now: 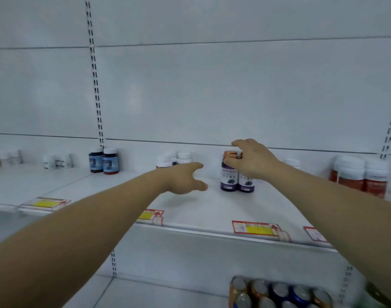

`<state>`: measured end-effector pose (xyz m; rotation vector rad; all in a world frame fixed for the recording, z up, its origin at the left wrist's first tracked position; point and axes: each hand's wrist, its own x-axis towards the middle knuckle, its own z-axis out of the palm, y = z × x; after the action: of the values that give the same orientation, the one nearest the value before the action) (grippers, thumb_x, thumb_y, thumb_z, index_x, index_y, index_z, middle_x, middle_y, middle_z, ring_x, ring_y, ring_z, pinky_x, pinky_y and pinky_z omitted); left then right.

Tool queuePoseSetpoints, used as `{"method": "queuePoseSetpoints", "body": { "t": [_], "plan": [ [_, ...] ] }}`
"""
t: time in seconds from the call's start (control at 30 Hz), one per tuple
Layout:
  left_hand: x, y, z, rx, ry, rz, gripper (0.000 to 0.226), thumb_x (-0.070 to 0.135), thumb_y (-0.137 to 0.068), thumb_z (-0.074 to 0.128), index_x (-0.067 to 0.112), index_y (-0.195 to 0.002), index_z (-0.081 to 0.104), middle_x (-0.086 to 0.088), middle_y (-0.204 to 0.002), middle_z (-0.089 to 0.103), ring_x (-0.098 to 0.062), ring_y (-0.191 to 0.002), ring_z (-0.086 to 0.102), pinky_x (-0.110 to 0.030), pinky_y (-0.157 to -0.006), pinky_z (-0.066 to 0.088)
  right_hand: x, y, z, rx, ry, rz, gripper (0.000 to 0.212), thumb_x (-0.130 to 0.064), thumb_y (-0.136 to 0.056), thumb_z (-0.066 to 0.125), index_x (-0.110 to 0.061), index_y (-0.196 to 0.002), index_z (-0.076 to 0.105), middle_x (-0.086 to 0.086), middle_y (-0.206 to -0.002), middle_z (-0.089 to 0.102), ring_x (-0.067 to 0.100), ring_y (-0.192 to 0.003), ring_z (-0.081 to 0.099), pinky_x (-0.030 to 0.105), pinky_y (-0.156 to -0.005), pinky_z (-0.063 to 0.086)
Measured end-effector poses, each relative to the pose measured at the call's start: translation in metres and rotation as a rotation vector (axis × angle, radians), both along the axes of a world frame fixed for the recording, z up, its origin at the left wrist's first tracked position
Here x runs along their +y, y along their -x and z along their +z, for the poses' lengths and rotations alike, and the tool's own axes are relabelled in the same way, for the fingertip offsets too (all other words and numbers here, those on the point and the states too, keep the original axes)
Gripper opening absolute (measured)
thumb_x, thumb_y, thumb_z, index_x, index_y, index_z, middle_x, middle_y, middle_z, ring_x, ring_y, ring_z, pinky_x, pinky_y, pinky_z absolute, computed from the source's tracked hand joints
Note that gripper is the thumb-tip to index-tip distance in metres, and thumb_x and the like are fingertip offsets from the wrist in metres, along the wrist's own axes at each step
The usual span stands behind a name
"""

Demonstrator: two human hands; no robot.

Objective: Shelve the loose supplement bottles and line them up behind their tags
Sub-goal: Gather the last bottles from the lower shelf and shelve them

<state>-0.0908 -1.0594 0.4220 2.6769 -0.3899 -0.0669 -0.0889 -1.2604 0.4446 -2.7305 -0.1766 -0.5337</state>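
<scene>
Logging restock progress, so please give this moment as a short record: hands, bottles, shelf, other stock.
left hand: open, holds nothing, over the shelf
right hand: fingers curled on the copper caps of the purple bottles
purple bottles: two, upright, side by side, set well back from the tag
other stock: blue bottles at left, white-capped bottles beyond the left hand, red bottles at right
lower shelf: cans

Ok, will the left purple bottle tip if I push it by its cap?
Possibly: the left purple bottle is tall and narrow, and the right hand grips its cap. It looks rigid, so it probably slides on the smooth shelf.
</scene>
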Motion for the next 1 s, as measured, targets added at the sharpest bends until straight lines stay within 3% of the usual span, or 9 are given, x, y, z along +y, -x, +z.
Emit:
{"method": "queuePoseSetpoints", "body": {
  "t": [0.07,0.23,0.37,0.6,0.8,1.0],
  "plan": [
    [0.034,0.024,0.005,-0.032,-0.044,-0.018,0.066,0.046,-0.088,0.059,0.033,-0.145,0.030,0.002,-0.146,0.040,-0.021,-0.123,0.044,-0.031,-0.105,0.034,0.035,0.008,0.007,0.018,0.064,0.024,0.065,-0.054,-0.087,0.054,-0.027,-0.143,0.036,0.001,-0.147,0.036,0.023,-0.132,0.036,0.037,-0.104,0.034],
    [0.163,0.093,0.000,-0.062,-0.205,0.065,0.068,0.052,-0.089,0.054,0.033,-0.147,0.024,0.006,-0.153,0.029,-0.017,-0.133,0.038,-0.031,-0.108,0.029,0.177,0.038,0.003,0.036,0.116,0.217,0.066,-0.057,-0.088,0.052,-0.027,-0.144,0.035,0.002,-0.152,0.033,0.024,-0.136,0.034,0.037,-0.108,0.033],
    [0.278,0.148,-0.016,-0.066,-0.217,0.193,0.067,0.049,-0.089,0.055,0.031,-0.147,0.025,0.006,-0.153,0.029,-0.016,-0.135,0.035,-0.029,-0.106,0.028,0.314,0.061,-0.013,0.026,0.190,0.408,0.063,-0.057,-0.087,0.052,-0.026,-0.141,0.040,0.004,-0.146,0.040,0.026,-0.130,0.040,0.037,-0.101,0.037],
    [0.446,0.225,-0.061,0.076,-0.212,0.455,0.066,0.046,-0.090,0.057,0.030,-0.147,0.027,0.003,-0.152,0.031,-0.019,-0.133,0.038,-0.034,-0.109,0.032,0.507,0.111,-0.040,0.026,0.277,0.697,0.065,-0.057,-0.090,0.049,-0.027,-0.146,0.033,0.002,-0.148,0.036,0.024,-0.133,0.036,0.040,-0.106,0.036],
    [0.542,0.247,-0.107,0.182,-0.128,0.596,0.067,0.044,-0.091,0.056,0.027,-0.147,0.026,0.002,-0.155,0.026,-0.019,-0.134,0.037,-0.031,-0.108,0.032,0.615,0.125,-0.082,0.060,0.318,0.868,0.065,-0.055,-0.090,0.050,-0.026,-0.146,0.034,0.000,-0.151,0.034,0.022,-0.135,0.035,0.040,-0.109,0.033],
    [0.604,0.217,-0.156,0.282,-0.136,0.629,0.064,0.045,-0.093,0.052,0.027,-0.148,0.026,0.000,-0.153,0.030,-0.020,-0.134,0.036,-0.028,-0.105,0.032,0.681,0.081,-0.143,0.163,0.356,0.865,0.061,-0.058,-0.090,0.048,-0.026,-0.141,0.039,0.002,-0.143,0.044,0.024,-0.126,0.044,0.039,-0.100,0.040]
  ]
}}
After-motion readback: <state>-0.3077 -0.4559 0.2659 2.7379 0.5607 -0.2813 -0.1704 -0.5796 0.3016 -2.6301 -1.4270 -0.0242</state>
